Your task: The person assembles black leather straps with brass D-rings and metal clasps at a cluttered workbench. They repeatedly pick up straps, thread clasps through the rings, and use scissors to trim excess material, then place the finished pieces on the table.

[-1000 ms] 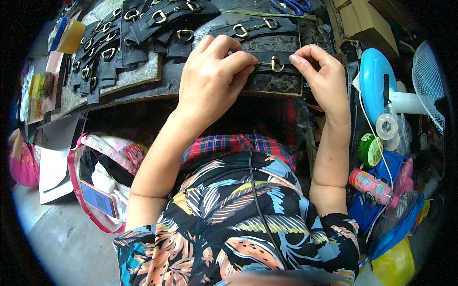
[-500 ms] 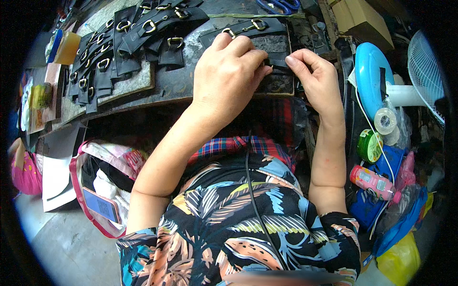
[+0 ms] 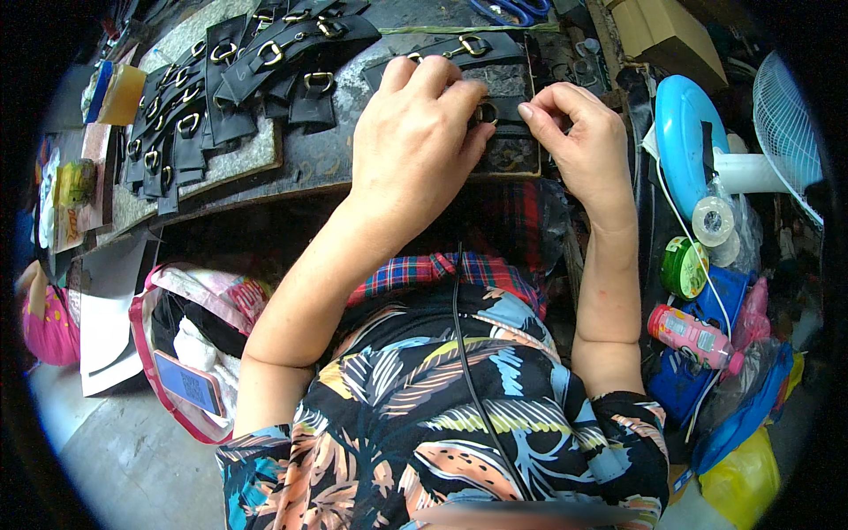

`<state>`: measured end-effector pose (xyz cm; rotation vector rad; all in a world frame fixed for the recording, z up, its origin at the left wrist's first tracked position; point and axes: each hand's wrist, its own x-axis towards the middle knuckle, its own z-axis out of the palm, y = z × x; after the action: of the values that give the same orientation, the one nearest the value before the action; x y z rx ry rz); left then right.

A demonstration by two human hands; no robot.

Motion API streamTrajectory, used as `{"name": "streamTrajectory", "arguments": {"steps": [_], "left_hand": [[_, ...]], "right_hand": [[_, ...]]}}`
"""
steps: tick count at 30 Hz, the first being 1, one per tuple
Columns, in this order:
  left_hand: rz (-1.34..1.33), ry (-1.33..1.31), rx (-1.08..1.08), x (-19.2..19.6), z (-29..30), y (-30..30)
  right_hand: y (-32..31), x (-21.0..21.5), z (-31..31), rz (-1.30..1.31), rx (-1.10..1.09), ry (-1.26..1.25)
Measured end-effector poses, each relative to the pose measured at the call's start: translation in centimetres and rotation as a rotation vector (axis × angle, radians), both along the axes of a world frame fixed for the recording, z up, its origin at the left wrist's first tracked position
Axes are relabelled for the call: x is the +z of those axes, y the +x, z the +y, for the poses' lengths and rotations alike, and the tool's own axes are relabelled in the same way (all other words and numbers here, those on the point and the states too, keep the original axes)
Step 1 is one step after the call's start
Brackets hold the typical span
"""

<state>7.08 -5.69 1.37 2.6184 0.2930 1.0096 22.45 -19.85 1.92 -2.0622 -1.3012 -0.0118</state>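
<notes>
Many finished pieces: black straps with brass rings (image 3: 265,55) lie overlapped in rows on the stone slab (image 3: 247,157) at your upper left, so by the look of it a good share of the batch is behind you.
Piece in hand: one black strap (image 3: 508,110) sits flat on the dark work board (image 3: 512,163) right in front of you, between your two hands.
Ring: a brass ring (image 3: 487,112) shows in the gap between your fingertips, resting on that strap.
Left hand (image 3: 415,141): you press it palm-down on the strap, fingers curled together over the ring's left side; clamped on the strap.
Right hand (image 3: 579,132): your thumb and forefinger are pinched together at the ring's right edge; whether they grip the ring or the strap end, you cannot tell.
Waiting nearby: another strap with a buckle (image 3: 473,44) lies just beyond your hands.
Off to the right: tape rolls (image 3: 711,221), a green reel (image 3: 685,267) and a blue dish (image 3: 685,132), well apart from the work.
Judgement: you are mid-piece, with the ring not yet visibly fixed.
</notes>
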Motion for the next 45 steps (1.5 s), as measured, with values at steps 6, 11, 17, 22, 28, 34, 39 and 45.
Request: {"name": "streamTrajectory", "arguments": {"steps": [6,11,17,22,28,34,39,45], "left_hand": [[0.106,0.029,-0.041,0.9,0.5,1.0],[0.192,0.000,-0.115,1.5,1.3,1.2],[0.214,-0.512,-0.233,2.0,2.2,1.1],[-0.004,-1.098,-0.384,2.4,2.5,1.6],[-0.127,-1.230,-0.380,1.6,1.9,1.1],[-0.135,-1.498,-0.433,1.9,3.8,-1.3],[-0.106,-1.419,-0.330,2.0,4.5,-1.8],[-0.175,-1.559,-0.364,2.0,4.4,-2.1]], "right_hand": [[0.3,0.2,-0.3,-0.170,0.103,0.071],[0.3,-0.6,-0.6,0.254,0.125,0.154],[-0.4,0.5,-1.1,0.494,0.233,0.235],[-1.4,1.6,1.5,0.512,0.211,0.482],[-2.7,1.9,4.3,0.697,0.157,0.522],[-3.2,1.6,5.2,0.434,0.264,0.507],[-3.9,1.1,5.2,0.475,0.261,0.476],[-3.2,2.2,4.7,0.308,0.310,0.389]]}}
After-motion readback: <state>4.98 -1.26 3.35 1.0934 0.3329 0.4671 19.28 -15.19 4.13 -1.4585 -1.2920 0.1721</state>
